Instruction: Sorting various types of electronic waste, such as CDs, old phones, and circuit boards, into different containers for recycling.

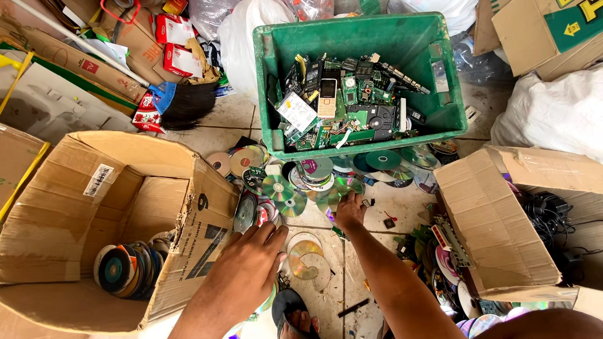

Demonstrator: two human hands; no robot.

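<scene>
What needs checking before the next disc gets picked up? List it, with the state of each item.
1. Right hand reaches the loose discs on the floor: ok, fingers rest on one.
2. Left hand free for another: cannot tell, its palm faces down beside the box flap.
3. Cardboard box open, with room: ok, only a small stack of discs lies inside.
4. Green crate clear of the reach: ok, it stands behind the pile.
5. Sandalled foot off the discs: cannot tell, one disc lies close to it.
</scene>
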